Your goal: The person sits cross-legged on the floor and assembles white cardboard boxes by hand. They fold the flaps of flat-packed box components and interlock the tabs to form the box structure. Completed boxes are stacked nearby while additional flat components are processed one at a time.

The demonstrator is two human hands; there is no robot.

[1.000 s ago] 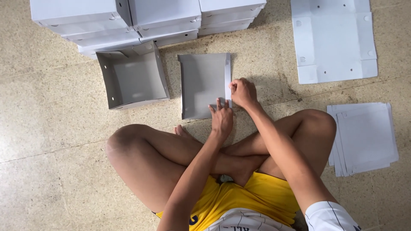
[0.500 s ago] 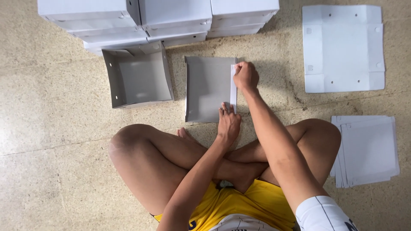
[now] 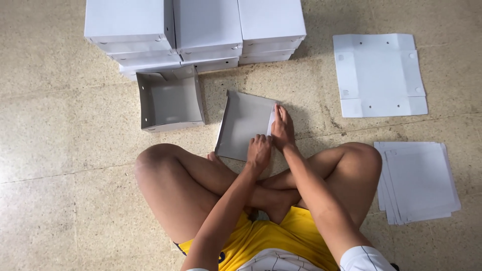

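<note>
A grey cardboard sheet (image 3: 242, 123), partly folded with its left side turned up, lies on the floor in front of my crossed legs. My right hand (image 3: 282, 129) lies flat along its white right-hand flap, fingers stretched out together and pressing down. My left hand (image 3: 258, 150) is curled over the sheet's near right corner, just beside the right hand. Both arms reach forward over my shins.
An assembled open grey box (image 3: 169, 103) stands left of the sheet. Stacked closed white boxes (image 3: 193, 30) line the far side. A flat white die-cut sheet (image 3: 379, 75) lies at the far right, and a pile of flat sheets (image 3: 416, 180) sits beside my right knee.
My right hand has slid back along the flap from the sheet's far corner toward me. The sheet now sits slightly turned. My left hand stays at the near corner.
</note>
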